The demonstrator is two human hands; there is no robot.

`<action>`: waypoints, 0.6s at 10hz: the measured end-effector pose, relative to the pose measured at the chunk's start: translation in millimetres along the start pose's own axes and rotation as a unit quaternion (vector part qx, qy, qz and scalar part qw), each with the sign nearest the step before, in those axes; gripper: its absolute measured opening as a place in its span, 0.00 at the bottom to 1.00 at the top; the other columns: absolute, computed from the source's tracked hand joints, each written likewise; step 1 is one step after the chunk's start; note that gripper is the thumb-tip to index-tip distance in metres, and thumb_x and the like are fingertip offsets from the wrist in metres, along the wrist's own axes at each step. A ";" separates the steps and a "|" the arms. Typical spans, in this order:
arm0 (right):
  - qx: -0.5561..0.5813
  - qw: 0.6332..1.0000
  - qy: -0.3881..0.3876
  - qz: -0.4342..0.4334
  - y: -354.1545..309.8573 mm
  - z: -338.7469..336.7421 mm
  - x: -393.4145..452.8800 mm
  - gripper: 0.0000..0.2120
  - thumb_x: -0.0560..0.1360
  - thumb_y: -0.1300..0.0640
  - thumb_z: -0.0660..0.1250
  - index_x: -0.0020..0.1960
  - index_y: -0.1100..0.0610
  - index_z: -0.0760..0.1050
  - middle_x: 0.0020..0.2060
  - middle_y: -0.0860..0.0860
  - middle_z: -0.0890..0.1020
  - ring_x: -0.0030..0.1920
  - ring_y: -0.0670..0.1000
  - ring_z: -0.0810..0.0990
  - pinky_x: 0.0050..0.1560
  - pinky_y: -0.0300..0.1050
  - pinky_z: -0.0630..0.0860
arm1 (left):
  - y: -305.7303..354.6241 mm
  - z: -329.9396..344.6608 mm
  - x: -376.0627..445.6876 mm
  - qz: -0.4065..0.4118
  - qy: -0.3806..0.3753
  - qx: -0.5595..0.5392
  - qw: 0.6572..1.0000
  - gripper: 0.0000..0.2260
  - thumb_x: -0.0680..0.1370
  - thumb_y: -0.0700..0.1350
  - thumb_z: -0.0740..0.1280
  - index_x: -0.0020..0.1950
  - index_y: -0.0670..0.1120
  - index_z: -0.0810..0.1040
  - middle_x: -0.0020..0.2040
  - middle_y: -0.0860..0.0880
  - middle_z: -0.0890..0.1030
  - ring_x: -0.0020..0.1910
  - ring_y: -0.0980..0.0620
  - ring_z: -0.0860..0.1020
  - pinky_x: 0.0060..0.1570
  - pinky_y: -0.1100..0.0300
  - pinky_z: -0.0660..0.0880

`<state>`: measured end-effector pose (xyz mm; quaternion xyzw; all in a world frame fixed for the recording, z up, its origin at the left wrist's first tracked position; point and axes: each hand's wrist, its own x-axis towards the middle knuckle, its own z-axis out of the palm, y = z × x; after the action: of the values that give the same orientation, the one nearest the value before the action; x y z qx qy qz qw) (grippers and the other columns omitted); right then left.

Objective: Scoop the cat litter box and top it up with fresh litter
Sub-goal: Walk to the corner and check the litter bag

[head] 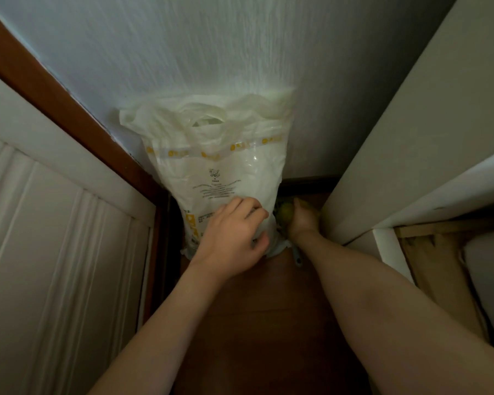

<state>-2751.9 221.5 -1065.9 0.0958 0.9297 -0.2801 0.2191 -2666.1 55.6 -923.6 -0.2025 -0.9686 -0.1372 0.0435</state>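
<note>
A tall white plastic litter bag [214, 169] with yellow print and a loose open top stands on the floor, leaning against the pale wall. My left hand [234, 232] lies on its lower front with fingers curled into the plastic. My right hand [303, 219] reaches down into the dark gap to the right of the bag, its fingers touching a yellow-green rounded object [285, 211]. A grey-blue handle [296, 257], perhaps a scoop, sticks out from under that wrist. The right fingertips are in shadow. No litter box is in view.
A white panelled door [54, 238] with a brown frame [69, 109] closes in the left side. A pale cabinet side [397, 138] stands on the right, with cardboard [439, 280] beyond it. Brown wooden floor [254, 323] runs between my arms.
</note>
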 end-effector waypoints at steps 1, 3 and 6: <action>0.025 0.998 0.052 0.026 -6.2 -22.1 -7.3 0.18 0.76 0.57 0.63 0.65 0.57 0.71 0.61 0.60 0.76 0.60 0.61 0.76 0.57 0.46 0.72 | 6.6 10.0 4.3 0.003 -0.018 -0.017 1.000 0.14 0.72 0.48 0.60 0.50 0.44 0.79 0.48 0.48 0.77 0.47 0.47 0.76 0.42 0.54 0.75; -0.064 0.996 -0.057 0.034 -37.6 -67.3 -28.7 0.35 0.74 0.56 0.65 0.75 0.57 0.52 0.65 0.59 0.72 0.64 0.60 0.73 0.58 0.50 0.72 | 20.2 39.6 20.3 -0.020 -0.127 -0.059 0.990 0.08 0.75 0.42 0.63 0.51 0.41 0.76 0.48 0.41 0.78 0.48 0.39 0.77 0.44 0.48 0.76; -0.108 0.994 -0.010 -0.003 -56.8 -92.3 -45.0 0.37 0.73 0.60 0.65 0.75 0.54 0.49 0.62 0.58 0.72 0.60 0.59 0.75 0.51 0.50 0.73 | 51.7 129.9 40.9 -0.085 -0.374 -0.028 0.923 0.16 0.81 0.44 0.61 0.68 0.40 0.71 0.64 0.39 0.76 0.62 0.40 0.75 0.57 0.51 0.72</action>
<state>-2761.8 224.1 -949.0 0.0655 0.9524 -0.1803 0.2369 -2686.3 153.5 -1029.6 -0.1575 -0.9236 -0.0817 -0.3397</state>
